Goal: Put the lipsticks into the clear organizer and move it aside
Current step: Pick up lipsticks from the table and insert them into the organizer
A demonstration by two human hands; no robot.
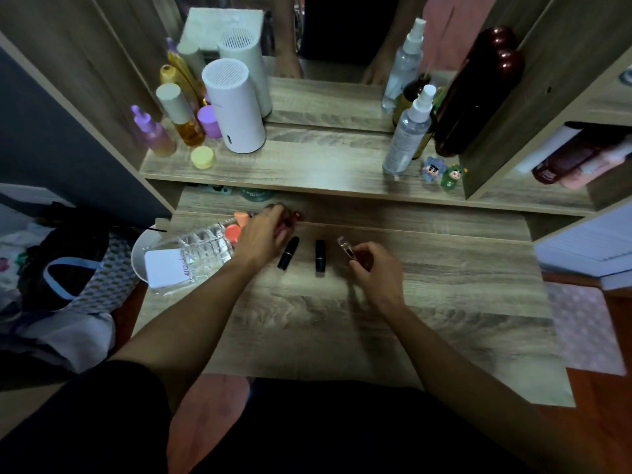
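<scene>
I see open wooden tabletop (427,302) right of my hands. Between them two black lipsticks (288,253) lie side by side. The clear organizer (201,249) blocks the left edge; the shelf ledge (376,196) overhangs behind.

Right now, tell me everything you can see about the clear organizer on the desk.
The clear organizer looks like transparent plastic, split into a grid of small compartments. It lies tilted at the left edge of the desk, partly over a white bowl. A white card covers its near end. Coral-orange items sit at its far end. The left hand is right beside that end; whether they touch is unclear. No lipstick is visibly inside it.
</scene>
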